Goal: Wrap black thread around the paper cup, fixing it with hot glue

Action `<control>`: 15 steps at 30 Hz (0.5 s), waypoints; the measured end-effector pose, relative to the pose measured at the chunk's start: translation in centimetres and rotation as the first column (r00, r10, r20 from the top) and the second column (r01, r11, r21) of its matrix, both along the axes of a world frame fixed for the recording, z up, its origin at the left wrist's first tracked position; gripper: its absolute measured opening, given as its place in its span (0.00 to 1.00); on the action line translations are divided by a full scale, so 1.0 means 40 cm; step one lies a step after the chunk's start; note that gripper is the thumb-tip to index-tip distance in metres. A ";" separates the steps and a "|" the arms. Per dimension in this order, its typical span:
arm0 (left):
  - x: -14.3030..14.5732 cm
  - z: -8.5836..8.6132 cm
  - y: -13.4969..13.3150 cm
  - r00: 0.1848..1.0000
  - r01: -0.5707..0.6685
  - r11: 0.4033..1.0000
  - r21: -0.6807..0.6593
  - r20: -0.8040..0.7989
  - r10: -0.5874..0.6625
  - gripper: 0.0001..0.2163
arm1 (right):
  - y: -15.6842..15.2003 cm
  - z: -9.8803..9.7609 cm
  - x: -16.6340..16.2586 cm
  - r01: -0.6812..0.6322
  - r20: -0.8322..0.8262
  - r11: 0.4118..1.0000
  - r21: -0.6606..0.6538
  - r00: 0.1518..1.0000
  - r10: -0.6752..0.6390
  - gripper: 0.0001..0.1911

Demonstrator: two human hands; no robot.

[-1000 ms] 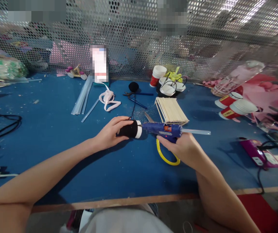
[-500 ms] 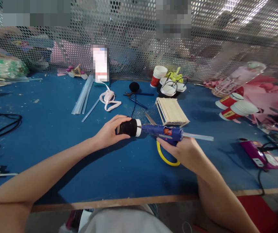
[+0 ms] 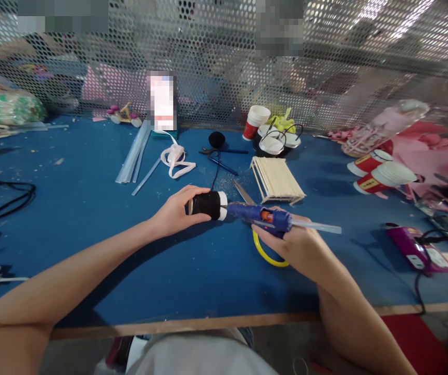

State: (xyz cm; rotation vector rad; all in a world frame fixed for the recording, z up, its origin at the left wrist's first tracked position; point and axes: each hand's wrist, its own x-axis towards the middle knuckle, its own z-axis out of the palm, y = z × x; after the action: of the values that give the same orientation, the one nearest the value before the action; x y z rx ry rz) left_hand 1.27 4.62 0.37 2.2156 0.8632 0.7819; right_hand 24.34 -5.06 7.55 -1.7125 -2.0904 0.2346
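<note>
My left hand [image 3: 175,211] is closed around a paper cup [image 3: 223,206] lying on its side, wrapped in black yarn except for a white band at its right end. A strand runs from the wrap back to a black yarn ball [image 3: 216,139]. My right hand [image 3: 300,245] grips a blue hot glue gun [image 3: 259,216] with a clear glue stick poking out of its back. The gun's nozzle meets the cup's white band; whether they touch I cannot tell. Beneath the gun lie scissors [image 3: 265,255] with yellow handles, partly hidden.
Beyond the hands are blue-handled pliers [image 3: 227,161], white ribbon [image 3: 177,159], glue sticks [image 3: 134,156] and a wooden stick frame [image 3: 278,179]. Paper cups [image 3: 384,177] and a purple box [image 3: 419,247] lie right. A phone [image 3: 163,101] stands by the mesh panel [image 3: 216,67].
The glue gun has shifted slightly left and its rear has tilted a little lower along the cup's white band. My left hand and the cup have barely moved.
</note>
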 end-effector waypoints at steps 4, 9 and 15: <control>0.001 -0.001 0.001 1.000 -0.023 1.000 -0.019 -0.009 0.022 0.25 | -0.003 0.000 -0.001 0.003 -0.006 0.999 -0.041 1.000 -0.003 0.10; 0.000 -0.001 0.002 0.999 -0.033 0.999 -0.016 -0.023 0.033 0.25 | -0.006 -0.011 0.007 -0.022 0.086 1.000 -0.006 0.996 0.022 0.11; 0.001 0.000 0.002 0.999 -0.040 0.999 -0.025 -0.027 0.039 0.25 | -0.008 -0.015 0.010 -0.071 0.097 0.997 0.003 0.993 0.071 0.11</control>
State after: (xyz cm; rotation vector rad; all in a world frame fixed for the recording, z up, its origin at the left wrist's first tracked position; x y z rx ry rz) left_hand 1.30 4.69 0.38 2.1970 0.9279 0.7570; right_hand 24.73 -5.37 6.94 -1.6780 -2.2217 0.1691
